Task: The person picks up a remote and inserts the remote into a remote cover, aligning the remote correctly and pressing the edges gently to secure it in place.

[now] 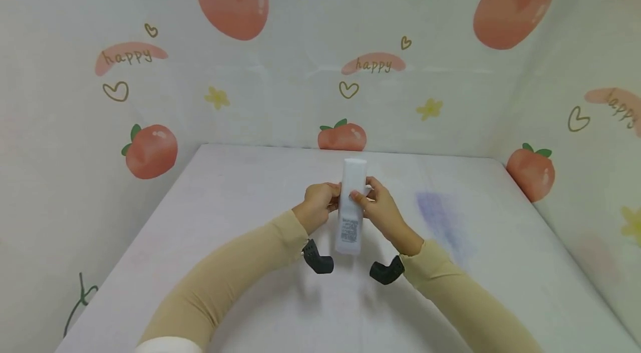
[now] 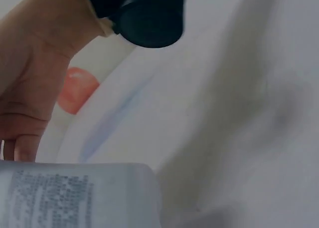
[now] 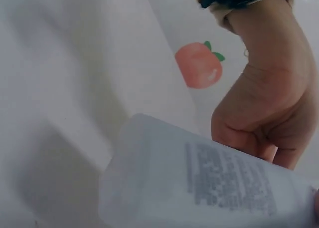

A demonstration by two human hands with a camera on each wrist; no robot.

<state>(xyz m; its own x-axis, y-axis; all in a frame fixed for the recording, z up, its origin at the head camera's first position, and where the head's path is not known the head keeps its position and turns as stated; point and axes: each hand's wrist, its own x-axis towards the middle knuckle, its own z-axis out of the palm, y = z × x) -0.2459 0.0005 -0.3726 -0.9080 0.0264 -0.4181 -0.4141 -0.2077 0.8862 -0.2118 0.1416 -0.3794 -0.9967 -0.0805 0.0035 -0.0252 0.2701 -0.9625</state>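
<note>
A white plastic bottle [image 1: 353,205], tall with rounded edges, is held up over the table between both hands. A block of small dark print, too blurred to read, shows near its lower end. My left hand [image 1: 317,202] grips the left side with curled fingers, partly hidden behind the bottle. On the other side my right hand [image 1: 383,208] holds it, thumb across the front face and fingers behind. The left wrist view shows the bottle's printed end [image 2: 75,195] below the right hand [image 2: 30,73]. In the right wrist view the bottle [image 3: 199,178] slants below the left hand [image 3: 271,88].
The white-covered table [image 1: 240,175] bears a purple smudge [image 1: 440,219] on the right. A curtain [image 1: 300,19] printed with fruit, hearts and "happy" hangs behind and at the sides. Black wrist cameras [image 1: 317,257] jut inward near the bottle's lower end. A green line [image 1: 80,300] marks the left side.
</note>
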